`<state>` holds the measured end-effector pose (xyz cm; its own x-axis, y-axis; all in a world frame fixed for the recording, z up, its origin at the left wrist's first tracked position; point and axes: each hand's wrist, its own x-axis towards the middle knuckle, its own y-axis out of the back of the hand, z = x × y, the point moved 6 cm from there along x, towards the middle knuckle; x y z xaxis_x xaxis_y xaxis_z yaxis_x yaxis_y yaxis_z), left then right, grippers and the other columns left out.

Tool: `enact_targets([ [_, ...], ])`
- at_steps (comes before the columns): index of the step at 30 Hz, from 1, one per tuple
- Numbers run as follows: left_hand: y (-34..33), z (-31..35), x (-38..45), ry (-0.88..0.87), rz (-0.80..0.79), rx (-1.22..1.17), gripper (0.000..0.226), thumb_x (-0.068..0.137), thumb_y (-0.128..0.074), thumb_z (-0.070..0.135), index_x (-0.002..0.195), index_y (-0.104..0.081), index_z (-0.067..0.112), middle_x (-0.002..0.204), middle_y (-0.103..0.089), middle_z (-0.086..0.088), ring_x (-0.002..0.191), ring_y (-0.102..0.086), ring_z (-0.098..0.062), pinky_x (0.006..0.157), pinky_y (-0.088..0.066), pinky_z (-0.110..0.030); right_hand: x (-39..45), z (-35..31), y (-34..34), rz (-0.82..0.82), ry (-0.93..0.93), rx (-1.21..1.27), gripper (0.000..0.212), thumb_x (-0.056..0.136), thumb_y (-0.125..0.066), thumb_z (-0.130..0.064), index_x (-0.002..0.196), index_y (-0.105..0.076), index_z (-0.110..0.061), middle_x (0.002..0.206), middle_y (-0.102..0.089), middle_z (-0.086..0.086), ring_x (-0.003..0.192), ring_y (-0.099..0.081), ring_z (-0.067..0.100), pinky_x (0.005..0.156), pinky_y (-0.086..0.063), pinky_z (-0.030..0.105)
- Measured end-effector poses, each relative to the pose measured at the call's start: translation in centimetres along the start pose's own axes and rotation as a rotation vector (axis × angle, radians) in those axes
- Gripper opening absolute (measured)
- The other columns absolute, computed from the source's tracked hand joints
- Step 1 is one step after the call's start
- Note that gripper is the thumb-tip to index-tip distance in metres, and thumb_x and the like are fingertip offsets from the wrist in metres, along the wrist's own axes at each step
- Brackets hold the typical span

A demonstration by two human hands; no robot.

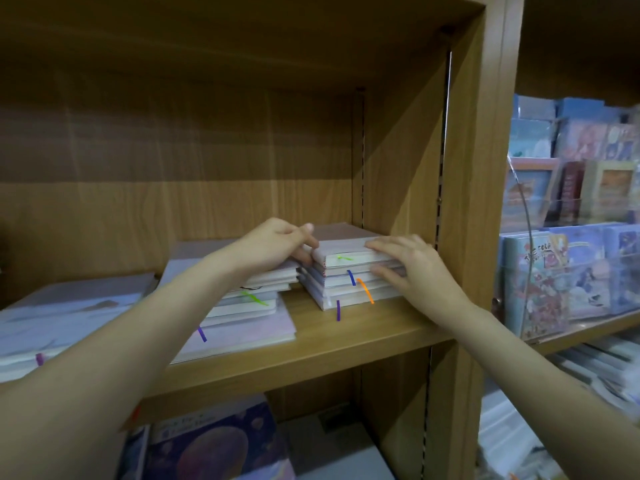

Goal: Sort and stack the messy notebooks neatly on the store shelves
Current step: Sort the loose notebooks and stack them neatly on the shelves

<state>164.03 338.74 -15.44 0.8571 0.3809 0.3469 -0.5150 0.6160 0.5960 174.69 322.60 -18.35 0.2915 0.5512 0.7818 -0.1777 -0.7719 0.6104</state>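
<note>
Hands worked a small notebook stack near the right end of the wooden shelf, close to the right side panel and set a little back from the front edge. Left hand sat at the stack's left side, fingers curled, thumb and fingertips pinching the upper left corner of the top notebook. Right hand lay against the stack's right front, fingers mostly straight and spread, upper fingers over the top notebook's edge, lower ones pressing the page edges further down; not wrapped round anything. Stack was several notebooks high, slightly uneven, covers pale pink-grey. Ribbon markers hung out the front: green ribbon near the top, blue ribbon below it, orange ribbon lower, purple ribbon at the bottom reaching onto the shelf board. Just left, nearly touching, was a wider middle stack of larger notebooks, partly hidden by the left forearm, with its own green and purple ribbons. Third stack sat at the left end of the shelf, blurred. Lower shelf held dark blue notebooks with planet artwork. Neighbouring unit to the right held colourful illustrated books behind a clear plastic front, titles too blurred to read.
</note>
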Motion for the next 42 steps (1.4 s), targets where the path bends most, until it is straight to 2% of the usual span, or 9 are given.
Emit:
enact_targets([
  [5,-0.2,-0.2,-0.6,-0.078,-0.120,0.141,0.030,0.098,-0.046,0.017,0.125,-0.057,0.009,0.094,-0.069,-0.001,0.095,-0.064,-0.009,0.076,-0.042,-0.005,0.3,-0.2,0.4,0.103,0.000,-0.030,0.032,0.084,-0.069,-0.022,0.115,-0.068,-0.014,0.116,-0.068,0.002,0.103,-0.053,0.023,0.088,-0.034,0.033],
  [12,-0.9,-0.3,-1.3,-0.159,-0.165,0.613,0.063,0.089,-0.060,0.028,0.145,-0.031,0.028,0.132,-0.057,0.004,0.121,-0.052,-0.011,0.103,-0.039,-0.030,-0.4,-1.1,0.4,0.193,0.054,-0.168,0.028,0.075,-0.077,-0.018,0.101,-0.073,-0.010,0.098,-0.073,0.005,0.087,-0.064,0.028,0.082,-0.042,0.044],
  [17,-1.0,-0.6,-1.2,-0.154,-0.218,0.625,0.074,0.088,-0.062,0.022,0.149,-0.020,0.024,0.141,-0.046,0.007,0.134,-0.038,-0.007,0.110,-0.030,-0.030,-0.6,-0.9,0.5,0.240,0.028,-0.220,0.025,0.074,-0.078,-0.020,0.097,-0.074,-0.010,0.092,-0.074,0.006,0.084,-0.066,0.026,0.085,-0.040,0.046],
  [22,-1.1,0.2,-1.5,-0.218,-0.125,0.717,0.063,0.089,-0.059,0.024,0.145,-0.031,0.026,0.136,-0.052,0.012,0.125,-0.048,-0.014,0.102,-0.038,-0.034,1.4,-0.6,0.7,0.016,-0.103,-0.253,0.035,0.086,-0.064,-0.033,0.117,-0.067,-0.017,0.105,-0.071,0.009,0.098,-0.061,0.027,0.099,-0.037,0.037],
  [28,-1.4,0.0,-1.8,-0.211,-0.189,0.848,0.066,0.093,-0.052,0.027,0.149,-0.018,0.030,0.137,-0.051,0.002,0.119,-0.047,-0.018,0.099,-0.038,-0.033,0.7,-0.5,0.9,-0.052,-0.193,-0.090,0.037,0.089,-0.064,-0.026,0.124,-0.062,-0.017,0.125,-0.063,0.004,0.116,-0.057,0.020,0.101,-0.038,0.027],
  [34,-0.8,0.7,-1.1,-0.193,-0.117,0.570,0.050,0.091,-0.057,0.031,0.140,-0.044,0.025,0.133,-0.055,0.003,0.122,-0.047,-0.013,0.086,-0.031,-0.013,-0.9,-0.2,0.2,-0.016,-0.129,-0.031,0.039,0.093,-0.056,-0.011,0.132,-0.054,-0.011,0.138,-0.051,0.007,0.132,-0.043,0.018,0.110,-0.022,0.020],
  [37,-1.6,1.3,-0.7,-0.243,-0.105,0.580,0.053,0.088,-0.063,0.035,0.138,-0.047,0.026,0.129,-0.058,0.002,0.122,-0.048,-0.016,0.091,-0.034,-0.019,-1.2,-0.3,0.4,0.052,-0.127,-0.086,0.036,0.092,-0.057,-0.009,0.128,-0.057,-0.008,0.133,-0.056,0.009,0.126,-0.048,0.022,0.106,-0.028,0.024],
  [39,-1.8,1.3,-0.3,-0.243,-0.088,0.611,0.057,0.084,-0.067,0.036,0.138,-0.047,0.028,0.130,-0.057,0.000,0.122,-0.048,-0.018,0.097,-0.038,-0.027,-1.7,-1.0,1.0,0.157,-0.082,-0.110,0.029,0.086,-0.065,-0.005,0.114,-0.066,-0.005,0.115,-0.066,0.010,0.109,-0.057,0.026,0.095,-0.041,0.031],
  [42,-2.1,1.1,-0.2,-0.233,-0.152,0.595,0.069,0.079,-0.073,0.033,0.141,-0.042,0.027,0.127,-0.058,0.004,0.106,-0.052,-0.005,0.085,-0.036,-0.010,-1.9,-2.3,1.4,0.170,0.003,-0.111,0.014,0.080,-0.072,-0.009,0.094,-0.072,-0.008,0.091,-0.068,0.005,0.088,-0.053,0.017,0.074,-0.043,0.028],
])
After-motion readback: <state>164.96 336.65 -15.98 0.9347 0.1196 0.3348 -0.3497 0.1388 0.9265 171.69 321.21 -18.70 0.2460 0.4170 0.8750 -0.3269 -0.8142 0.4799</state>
